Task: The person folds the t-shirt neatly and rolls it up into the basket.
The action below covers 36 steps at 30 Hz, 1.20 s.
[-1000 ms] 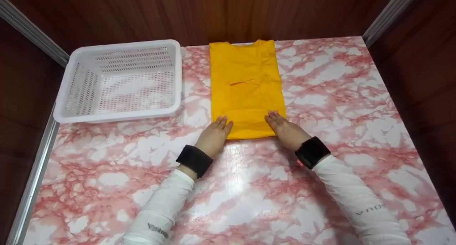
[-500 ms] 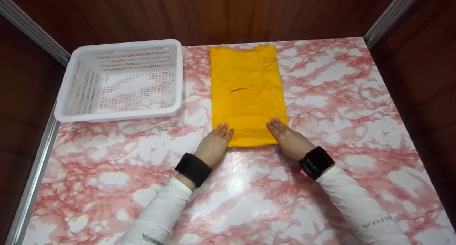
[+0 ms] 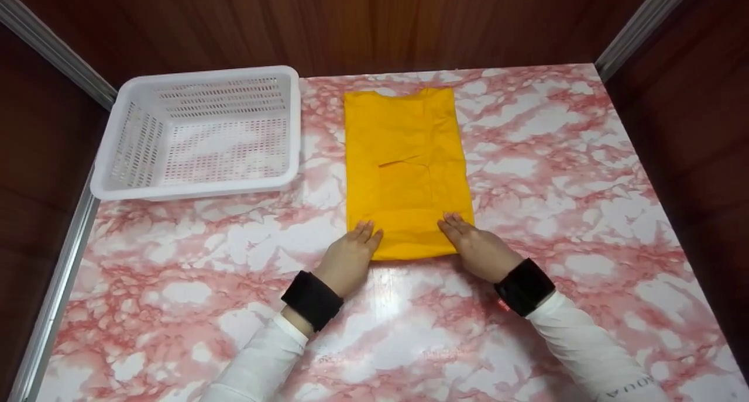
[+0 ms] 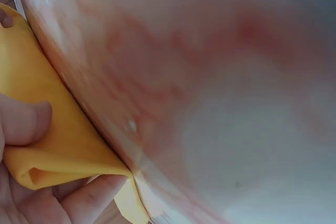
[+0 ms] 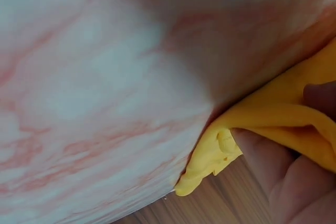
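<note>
A yellow T-shirt (image 3: 404,185), folded into a long rectangle, lies on the table with its neckline at the far end. A chest pocket shows in its middle. My left hand (image 3: 344,263) pinches its near left corner, fingers on top. The left wrist view shows the thumb and fingers on both sides of the yellow cloth (image 4: 58,129). At the near right corner my right hand (image 3: 484,253) grips the shirt likewise. The right wrist view shows the cloth (image 5: 273,114) folded between thumb and fingers. Both hands hide the corners in the head view.
A white perforated plastic basket (image 3: 199,189) with nothing inside stands at the back left of the red-and-white marbled table (image 3: 562,226). A dark wooden panel (image 3: 374,27) rises behind the table, with more panels and metal rails (image 3: 64,267) along the sides.
Both hands have drawn the yellow T-shirt toward the person, down the head view. Its neckline has come away from the back panel. The basket has stayed in place.
</note>
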Each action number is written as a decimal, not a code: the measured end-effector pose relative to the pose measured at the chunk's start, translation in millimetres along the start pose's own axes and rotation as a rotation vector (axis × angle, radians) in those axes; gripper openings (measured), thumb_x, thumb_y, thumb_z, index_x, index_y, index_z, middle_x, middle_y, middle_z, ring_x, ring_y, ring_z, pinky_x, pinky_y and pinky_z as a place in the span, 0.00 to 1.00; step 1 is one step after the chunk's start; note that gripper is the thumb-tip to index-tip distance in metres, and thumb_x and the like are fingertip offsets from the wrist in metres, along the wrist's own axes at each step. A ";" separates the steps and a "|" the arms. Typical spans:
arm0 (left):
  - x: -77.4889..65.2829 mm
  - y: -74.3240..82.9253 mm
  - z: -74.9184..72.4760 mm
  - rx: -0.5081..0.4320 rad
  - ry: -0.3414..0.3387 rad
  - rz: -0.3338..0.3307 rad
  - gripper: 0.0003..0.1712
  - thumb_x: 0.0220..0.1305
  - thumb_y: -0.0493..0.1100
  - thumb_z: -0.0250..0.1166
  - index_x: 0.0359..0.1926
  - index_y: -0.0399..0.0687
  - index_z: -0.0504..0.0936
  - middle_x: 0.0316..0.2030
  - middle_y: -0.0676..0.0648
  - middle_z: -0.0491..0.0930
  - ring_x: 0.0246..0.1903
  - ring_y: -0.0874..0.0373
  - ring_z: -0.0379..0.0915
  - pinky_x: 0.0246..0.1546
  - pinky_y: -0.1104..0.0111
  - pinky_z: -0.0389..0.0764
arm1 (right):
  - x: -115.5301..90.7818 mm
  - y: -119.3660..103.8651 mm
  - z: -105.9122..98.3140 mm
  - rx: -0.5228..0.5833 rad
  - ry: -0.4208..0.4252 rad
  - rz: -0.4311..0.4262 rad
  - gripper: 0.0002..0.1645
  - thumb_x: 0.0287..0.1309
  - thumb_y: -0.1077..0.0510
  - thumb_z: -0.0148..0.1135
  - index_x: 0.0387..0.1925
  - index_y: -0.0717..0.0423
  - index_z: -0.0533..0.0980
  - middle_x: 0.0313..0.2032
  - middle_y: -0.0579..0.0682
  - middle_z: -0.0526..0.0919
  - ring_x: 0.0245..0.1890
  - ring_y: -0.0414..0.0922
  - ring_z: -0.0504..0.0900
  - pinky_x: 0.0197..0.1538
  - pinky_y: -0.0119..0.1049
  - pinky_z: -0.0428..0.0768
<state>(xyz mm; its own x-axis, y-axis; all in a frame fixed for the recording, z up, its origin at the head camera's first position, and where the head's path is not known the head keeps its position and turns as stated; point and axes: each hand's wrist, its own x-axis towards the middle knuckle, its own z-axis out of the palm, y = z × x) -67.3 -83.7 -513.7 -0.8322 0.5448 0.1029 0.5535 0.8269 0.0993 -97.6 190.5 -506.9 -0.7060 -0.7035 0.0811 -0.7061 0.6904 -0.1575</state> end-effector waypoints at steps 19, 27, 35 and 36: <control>-31.0 21.9 1.9 0.012 0.016 0.004 0.22 0.58 0.33 0.53 0.55 0.41 0.72 0.55 0.38 0.71 0.56 0.47 0.66 0.52 0.62 0.70 | -29.6 -27.0 5.7 -0.069 0.018 -0.007 0.35 0.43 0.71 0.63 0.57 0.66 0.65 0.56 0.62 0.69 0.57 0.53 0.68 0.45 0.42 0.76; -41.1 29.2 0.6 0.039 0.015 0.011 0.21 0.58 0.34 0.53 0.55 0.39 0.72 0.54 0.37 0.71 0.55 0.47 0.67 0.52 0.62 0.70 | -36.6 -36.2 6.2 0.003 0.000 0.050 0.33 0.47 0.68 0.61 0.58 0.64 0.65 0.57 0.62 0.68 0.58 0.52 0.68 0.50 0.42 0.73; -47.5 34.8 3.2 0.086 0.034 0.021 0.22 0.58 0.36 0.55 0.55 0.40 0.72 0.54 0.38 0.71 0.54 0.47 0.68 0.48 0.62 0.74 | -40.1 -41.4 5.2 -0.011 -0.008 0.060 0.30 0.48 0.72 0.56 0.57 0.65 0.67 0.56 0.61 0.70 0.56 0.52 0.70 0.50 0.42 0.73; -47.7 34.8 4.0 0.095 0.039 0.022 0.22 0.58 0.36 0.56 0.55 0.40 0.72 0.54 0.38 0.72 0.54 0.47 0.68 0.47 0.62 0.74 | -40.0 -41.3 5.3 -0.013 -0.007 0.058 0.30 0.48 0.72 0.56 0.57 0.65 0.67 0.56 0.61 0.70 0.56 0.52 0.70 0.49 0.42 0.74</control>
<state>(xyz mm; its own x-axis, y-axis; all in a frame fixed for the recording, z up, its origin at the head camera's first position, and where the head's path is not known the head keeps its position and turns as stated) -8.4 -80.4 -519.1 -0.8169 0.5588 0.1428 0.5649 0.8251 0.0025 -39.9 189.3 -508.8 -0.7456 -0.6633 0.0650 -0.6645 0.7323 -0.1492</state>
